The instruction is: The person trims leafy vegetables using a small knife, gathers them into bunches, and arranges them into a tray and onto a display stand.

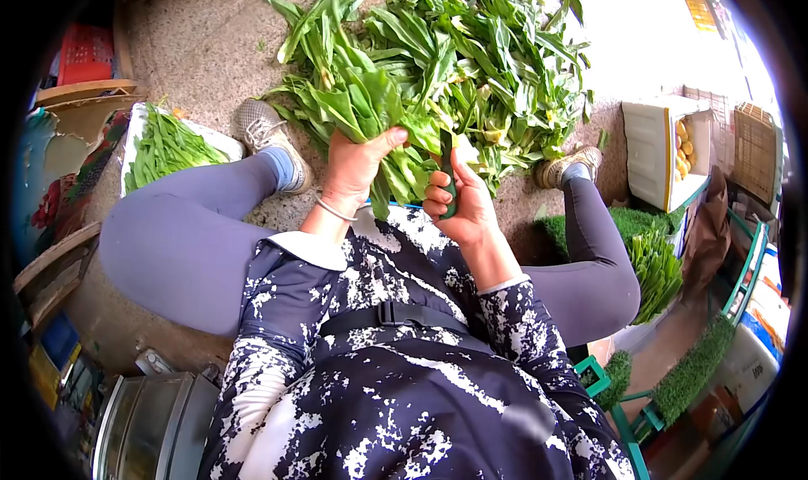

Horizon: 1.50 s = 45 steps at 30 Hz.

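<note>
My left hand (358,164) is closed around a bunch of leafy greens (358,101), whose long broad leaves fan out above and below my fingers. In my right hand (467,206) is a small knife with a dark green handle (451,200). Its dark blade (446,147) points up beside the cut or stem end of the bunch; whether it touches the stems I cannot tell. On the floor just beyond both hands lies a large heap of loose greens (505,67), spread between my feet.
At left, a white foam box (215,137) holds more greens (168,152). A white foam box (652,156) with yellowish round produce (683,152) stands at right. Below it are upright greens (656,269) and artificial turf (694,362). A metal cabinet (151,425) stands at lower left.
</note>
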### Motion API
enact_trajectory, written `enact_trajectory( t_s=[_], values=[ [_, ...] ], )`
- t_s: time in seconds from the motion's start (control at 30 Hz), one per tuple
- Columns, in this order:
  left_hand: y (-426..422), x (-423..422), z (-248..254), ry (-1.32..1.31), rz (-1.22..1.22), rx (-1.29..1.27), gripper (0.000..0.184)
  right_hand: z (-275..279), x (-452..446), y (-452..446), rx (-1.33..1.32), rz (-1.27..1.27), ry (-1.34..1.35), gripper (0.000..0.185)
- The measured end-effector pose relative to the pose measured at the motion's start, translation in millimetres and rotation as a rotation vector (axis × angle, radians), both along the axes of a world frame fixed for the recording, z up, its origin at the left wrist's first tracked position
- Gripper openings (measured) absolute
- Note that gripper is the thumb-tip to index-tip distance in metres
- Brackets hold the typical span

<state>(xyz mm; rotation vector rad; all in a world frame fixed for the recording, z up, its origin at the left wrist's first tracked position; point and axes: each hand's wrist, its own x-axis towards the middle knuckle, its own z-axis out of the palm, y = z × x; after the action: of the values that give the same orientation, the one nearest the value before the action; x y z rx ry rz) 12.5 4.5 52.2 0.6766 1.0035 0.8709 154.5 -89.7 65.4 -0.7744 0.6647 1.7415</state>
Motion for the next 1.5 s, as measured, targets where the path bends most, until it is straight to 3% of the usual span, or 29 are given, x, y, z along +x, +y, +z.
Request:
enact_trajectory(
  t_s=[0.1,0.23,0.27,0.37,0.47,0.57,0.63,0.73,0.77,0.83,0.9,0.97,1.0,1.03,1.13,1.17,1.2,1.27,1.43,1.5],
  values=[
    [-4.0,3.7,0.5,0.012,0.009,0.017,0.03,-8.8,-7.0,-5.5,-0.045,0.085,-0.192,0.016],
    [-4.9,4.1,-5.4,0.119,0.106,0.023,0.028,-25.7,-14.9,-16.5,-0.12,0.384,-0.892,0.021],
    [0.0,2.5,-7.7,0.057,0.188,-0.005,0.028,-31.8,-10.9,-21.2,-0.219,0.362,-0.893,0.022],
    [9.2,-4.0,-2.2,0.036,0.063,0.034,0.031,-35.4,13.3,-22.5,-0.387,0.139,-0.756,0.026],
    [4.2,-2.7,-6.2,0.049,-0.153,-0.026,0.032,-7.4,32.5,-0.5,-0.093,-0.01,-0.605,0.025],
    [0.5,-5.2,-4.6,0.21,-0.491,-0.106,0.039,12.8,49.3,20.0,0.24,0.197,-0.58,0.023],
    [-0.2,-5.7,-10.2,0.235,-0.699,-0.041,0.039,21.8,51.7,34.3,0.31,0.394,-0.647,0.031],
    [-3.5,-6.7,-4.4,0.194,-0.839,0.067,0.042,20.6,57.4,47.2,0.236,0.595,-0.581,0.025],
    [-3.3,-8.5,-1.5,0.145,-0.872,0.093,0.043,21.3,60.3,49.4,0.165,0.7,-0.696,0.024],
    [2.5,-14.6,-4.9,0.114,-0.896,0.019,0.043,6.9,62.4,47.5,0.071,0.875,-1.209,0.025],
    [4.3,-16.5,-7.4,0.075,-0.924,-0.056,0.043,-16.5,88.2,42.6,-0.275,0.653,-1.381,0.034],
    [6.2,-16.4,-7.2,0.307,-0.875,-0.082,0.041,-47.2,124.8,30.8,-0.281,0.51,-1.57,0.04],
    [5.4,-12.4,-4.3,0.427,-0.633,-0.108,0.038,-48.1,117.7,36.4,-0.281,0.512,-1.569,0.04],
    [9.1,-13.2,-15.8,0.526,-0.466,-0.202,0.033,-47.7,104.0,43.6,-0.497,0.622,-2.024,0.044],
    [17.4,-26.8,-37.5,0.438,0.063,-0.192,0.026,-35.4,79.8,70.1,-0.258,0.881,-2.013,0.043],
    [18.4,-30.1,-41.4,0.38,0.182,-0.199,0.025,-31.0,59.1,78.1,-0.138,0.908,-1.882,0.025],
    [19.4,-29.0,-36.4,0.394,0.217,-0.193,0.025,-59.6,43.9,83.0,-0.078,0.966,-1.977,0.018],
    [16.3,-27.2,-34.8,0.357,0.254,-0.184,0.029,-53.5,10.3,107.8,-0.301,1.528,-1.811,0.038],
    [15.0,-31.9,-42.4,0.347,0.155,-0.288,0.03,-79.6,-3.5,106.7,-0.384,1.524,-1.745,0.052],
    [14.8,-29.4,-40.8,0.346,0.164,-0.266,0.029,-77.8,4.9,102.9,-0.376,1.317,-1.669,0.037]
  ],
)
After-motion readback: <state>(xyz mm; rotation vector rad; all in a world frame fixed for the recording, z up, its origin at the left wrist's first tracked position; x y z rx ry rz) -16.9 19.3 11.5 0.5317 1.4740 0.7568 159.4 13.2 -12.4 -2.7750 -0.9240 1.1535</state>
